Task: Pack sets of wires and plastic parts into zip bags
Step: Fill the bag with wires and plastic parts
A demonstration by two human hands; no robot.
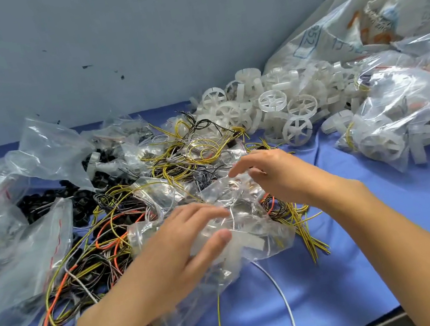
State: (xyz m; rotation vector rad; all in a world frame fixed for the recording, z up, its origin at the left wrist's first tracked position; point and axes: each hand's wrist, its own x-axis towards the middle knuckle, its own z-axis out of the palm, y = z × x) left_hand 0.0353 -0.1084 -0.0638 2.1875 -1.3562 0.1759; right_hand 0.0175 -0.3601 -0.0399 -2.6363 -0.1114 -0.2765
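Note:
A clear zip bag (250,222) with white plastic parts and wires inside lies on the wire heap at the centre. My left hand (183,249) holds its near side, with the fingers over the top and the thumb pressed against the front. My right hand (275,172) is just above the bag's far edge, its fingers loosely bent and blurred, and I see nothing between them. Loose yellow, black and orange wires (123,236) spread under and around the bag. Behind them is a heap of white plastic wheels (275,106).
The blue table cover (376,220) carries filled zip bags at the right (401,115) and large clear bags at the left (23,254). Black plastic parts (42,201) lie at the left. A big printed sack (355,20) leans on the grey wall. The table edge runs lower right.

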